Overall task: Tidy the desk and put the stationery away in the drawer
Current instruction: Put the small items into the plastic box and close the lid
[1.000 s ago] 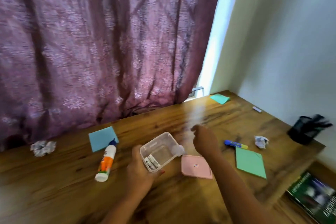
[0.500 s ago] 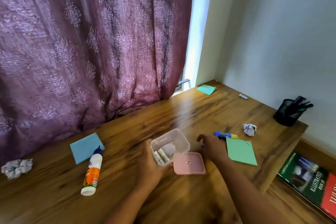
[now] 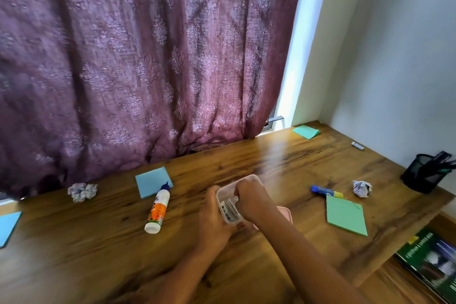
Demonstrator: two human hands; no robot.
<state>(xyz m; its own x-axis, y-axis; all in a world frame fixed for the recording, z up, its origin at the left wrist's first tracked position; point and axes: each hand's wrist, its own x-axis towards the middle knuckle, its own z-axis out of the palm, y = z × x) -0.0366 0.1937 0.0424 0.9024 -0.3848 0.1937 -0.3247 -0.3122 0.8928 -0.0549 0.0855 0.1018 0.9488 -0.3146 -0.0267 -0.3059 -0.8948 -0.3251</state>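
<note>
The left hand [image 3: 212, 217] grips a clear box [image 3: 227, 207] from its left side, with the fingers wrapped round its wall, at the front middle of the table [image 3: 283, 160]. Whether the box rests on the wood or is held just above it cannot be told. Small white pieces lie in its near end. The right hand [image 3: 249, 198] dips into the open top of the box with its fingers [image 3: 240, 190] curled. The hand hides their tips, so I cannot tell whether they pinch anything. A pink lid [image 3: 287, 213] lies flat just right of the box, partly under the right forearm.

Left of the hands a glue bottle [image 3: 158, 207] lies on its side, its blue tip on the corner of a blue pad [image 3: 151, 180]. Further left sits a paper ball [image 3: 82, 192], and a blue sheet [image 3: 7, 227] shows at the left edge.

To the right a green pad [image 3: 345, 215] lies flat, with a blue and yellow marker [image 3: 325, 191] just past its far corner and a second paper ball [image 3: 362, 189] near that. A black mesh pen cup [image 3: 423, 176] stands at the right edge with pens in it. A far green pad [image 3: 306, 131] lies by the back corner, and a small white stick [image 3: 357, 146] lies beside the wall. A book [image 3: 434, 261] lies on a lower shelf past the table's right edge. A purple curtain [image 3: 148, 57] hangs behind.
</note>
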